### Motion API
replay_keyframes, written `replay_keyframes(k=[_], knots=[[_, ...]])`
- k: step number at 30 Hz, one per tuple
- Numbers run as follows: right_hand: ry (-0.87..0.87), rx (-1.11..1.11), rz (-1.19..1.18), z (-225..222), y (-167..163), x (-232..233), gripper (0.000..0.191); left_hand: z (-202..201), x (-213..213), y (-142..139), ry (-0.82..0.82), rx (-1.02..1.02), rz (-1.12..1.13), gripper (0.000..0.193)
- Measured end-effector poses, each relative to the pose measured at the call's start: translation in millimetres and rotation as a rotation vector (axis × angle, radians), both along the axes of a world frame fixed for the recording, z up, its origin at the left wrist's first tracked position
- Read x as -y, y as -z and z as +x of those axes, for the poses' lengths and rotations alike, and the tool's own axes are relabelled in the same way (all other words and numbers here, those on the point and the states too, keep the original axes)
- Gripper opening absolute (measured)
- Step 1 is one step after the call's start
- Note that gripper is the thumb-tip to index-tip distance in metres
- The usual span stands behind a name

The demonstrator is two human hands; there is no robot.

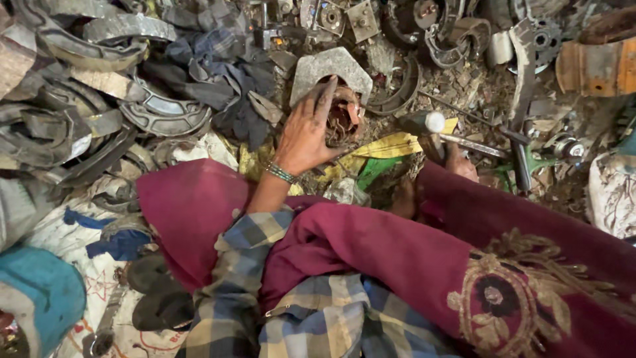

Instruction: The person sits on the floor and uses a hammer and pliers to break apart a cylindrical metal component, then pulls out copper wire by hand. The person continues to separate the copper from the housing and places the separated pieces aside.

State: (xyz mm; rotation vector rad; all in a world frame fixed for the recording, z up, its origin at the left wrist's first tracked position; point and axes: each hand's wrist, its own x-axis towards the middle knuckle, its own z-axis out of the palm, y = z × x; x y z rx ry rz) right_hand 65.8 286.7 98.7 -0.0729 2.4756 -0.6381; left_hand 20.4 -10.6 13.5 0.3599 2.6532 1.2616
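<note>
Seen from the head cam, looking down over a maroon shawl [411, 252] w/ gold embroidery and a plaid blue-yellow sleeve [245, 265]. Left hand [306, 132] stretched fwd, grimy, beaded bracelet [281, 173] at the wrist, fingers curled and clamped on a rusty round metal part [344, 118], poss. a motor armature w/ copper-coloured windings, though too dirty to tell for sure. Index finger laid up along its left side, thumb tucked under toward the bottom. Part sits upright on the ground, just in front of a flat grey metal plate [330, 66] w/ clipped corners, touching or nearly touching its lower edge. Right hand [460, 162] mostly hidden behind the shawl's edge; only knuckles show, so finger state can't be told exactly, but closed round a handle by the look of it. Hammer [424, 124] rising from that hand, round pale face turned toward the camera, head hovering just right of the rusty part, not touching it. Yellow cloth scrap [387, 147] and green scrap [374, 169] lying under and between both hands. Left of the view: stack of curved brake shoes [159, 109], dark checked rags [218, 73]. Top right: more scrap, bearings and a rusty orange metal block [596, 66]. Thin steel rod [474, 146] lying flat near the right hand. Blue cloth bundle [40, 292] at bottom left, on a printed white sack [99, 285].
</note>
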Motion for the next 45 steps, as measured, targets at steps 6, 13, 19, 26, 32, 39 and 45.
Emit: replay_keyframes(k=[6,13,19,26,32,39,45], knots=[[-0.244,0.347,-0.134,-19.1,-82.0,39.1,0.043,5.6,-18.9,21.7,-0.107,-0.183,0.016,0.128],[0.687,0.772,-0.414,-37.0,-84.1,25.3,0.03,11.6,-41.3,35.6,-0.228,-0.272,-0.007,0.116],[0.28,0.427,-0.378,-41.2,-27.5,9.7,0.027,8.7,-47.8,31.4,-0.241,-0.223,-0.017,0.125],[-0.896,0.277,0.216,-43.3,-5.7,-38.7,0.022,1.8,-39.4,38.2,-0.106,-0.119,0.101,0.139],[0.139,-0.359,-0.223,-32.6,5.8,-55.8,0.053,6.7,-59.5,59.4,-0.277,-0.208,0.093,0.123],[-0.182,-0.368,0.181,-58.6,33.6,-37.1,0.057,6.1,-70.9,67.2,-0.314,-0.171,0.066,0.119],[-0.242,-0.508,0.048,-46.2,54.3,-24.6,0.064,3.7,-76.6,68.1,-0.331,-0.406,0.052,0.109]])
